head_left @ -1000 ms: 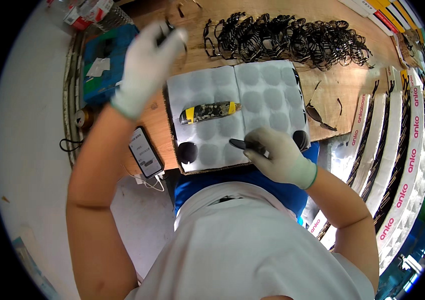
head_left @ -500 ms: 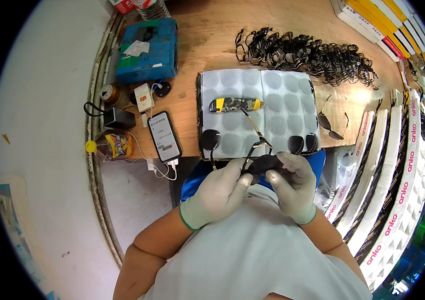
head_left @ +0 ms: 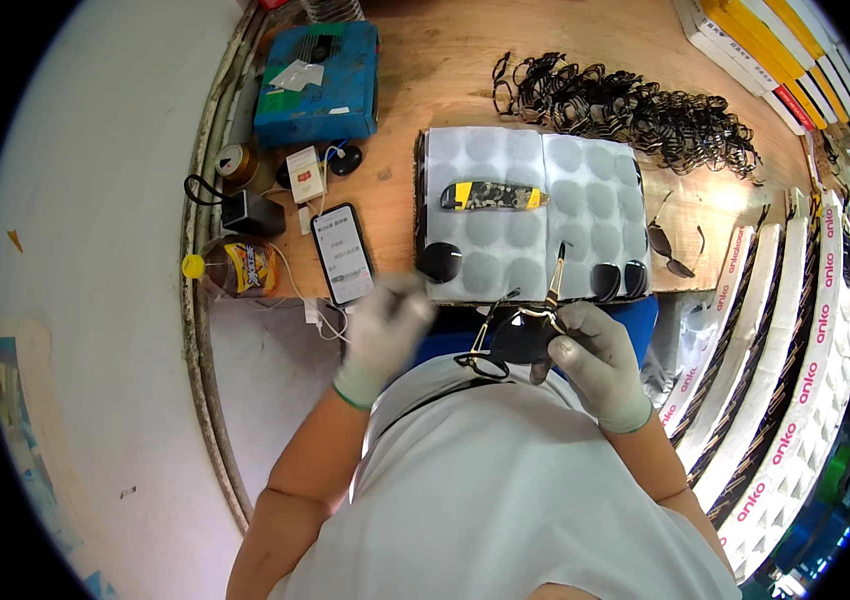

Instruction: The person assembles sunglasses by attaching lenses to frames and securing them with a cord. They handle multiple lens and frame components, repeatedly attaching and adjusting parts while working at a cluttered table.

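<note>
My right hand [head_left: 597,362], in a whitish glove with a green cuff, grips a pair of dark-and-gold glasses [head_left: 486,366] close to my body. A dark lens [head_left: 523,342] fills the rim nearer that hand; the other rim looks lensless. My left hand [head_left: 388,325], also gloved, is off the glasses beside the phone [head_left: 342,254]; motion blurs its fingers. To its right, a round dark lens [head_left: 439,263] lies on the paper-covered pad [head_left: 485,146]. Two more dark lenses, one [head_left: 605,281] beside another [head_left: 635,279], lie at the near right corner. A yellow-and-black utility knife [head_left: 493,196] rests farther back.
A long heap of glasses frames [head_left: 635,110] covers the back of the table. Sunglasses [head_left: 667,250] lie right of the pad. At left stand a blue box [head_left: 317,85], a dark cube [head_left: 253,214] and a bottle [head_left: 240,268]. White racks [head_left: 790,380] line the right side.
My left hand has let go of the glasses and moved left toward the phone. My right hand keeps the glasses, which have turned and now show an empty-looking rim. The whole view has shifted slightly.
</note>
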A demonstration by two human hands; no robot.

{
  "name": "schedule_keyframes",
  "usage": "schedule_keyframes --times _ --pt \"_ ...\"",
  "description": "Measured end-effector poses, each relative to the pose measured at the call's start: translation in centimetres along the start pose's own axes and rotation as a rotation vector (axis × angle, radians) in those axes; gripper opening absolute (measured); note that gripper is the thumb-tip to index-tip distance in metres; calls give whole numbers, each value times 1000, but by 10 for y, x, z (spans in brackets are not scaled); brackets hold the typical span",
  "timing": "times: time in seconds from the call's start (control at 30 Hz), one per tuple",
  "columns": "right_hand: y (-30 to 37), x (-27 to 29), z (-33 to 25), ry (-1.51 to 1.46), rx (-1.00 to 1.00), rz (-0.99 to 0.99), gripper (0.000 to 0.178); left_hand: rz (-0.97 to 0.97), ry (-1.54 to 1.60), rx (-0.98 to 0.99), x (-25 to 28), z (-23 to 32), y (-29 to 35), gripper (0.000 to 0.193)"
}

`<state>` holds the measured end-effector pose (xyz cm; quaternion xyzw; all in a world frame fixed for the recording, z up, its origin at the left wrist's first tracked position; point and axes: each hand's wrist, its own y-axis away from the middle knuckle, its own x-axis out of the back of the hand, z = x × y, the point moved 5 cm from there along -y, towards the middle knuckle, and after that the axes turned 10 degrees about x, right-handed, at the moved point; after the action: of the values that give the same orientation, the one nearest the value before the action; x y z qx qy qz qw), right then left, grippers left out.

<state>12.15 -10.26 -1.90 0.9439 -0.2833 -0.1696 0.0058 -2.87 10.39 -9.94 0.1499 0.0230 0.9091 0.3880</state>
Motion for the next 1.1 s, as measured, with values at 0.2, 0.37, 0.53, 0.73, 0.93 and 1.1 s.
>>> schedule_keyframes --times 0.2,0.37,0.53,0.73,0.93,1.1 --pt "-1 -4 -1 34 3 -30 25 537 -394 481 92 -113 -37 88" --pt "-2 -4 -1 18 3 -61 23 502 -503 500 83 -108 -42 98" --pt "-2 -5 0 49 -30 -79 20 491 -515 488 80 -111 -39 102" --pt "0 -4 1 60 -53 -81 16 466 -613 503 83 -97 -42 95" --pt "3 3 2 25 -58 -94 22 190 -60 -26 39 -32 -6 53" --pt "-2 -1 6 -17 -56 -82 28 -760 38 10 -42 73 32 32"
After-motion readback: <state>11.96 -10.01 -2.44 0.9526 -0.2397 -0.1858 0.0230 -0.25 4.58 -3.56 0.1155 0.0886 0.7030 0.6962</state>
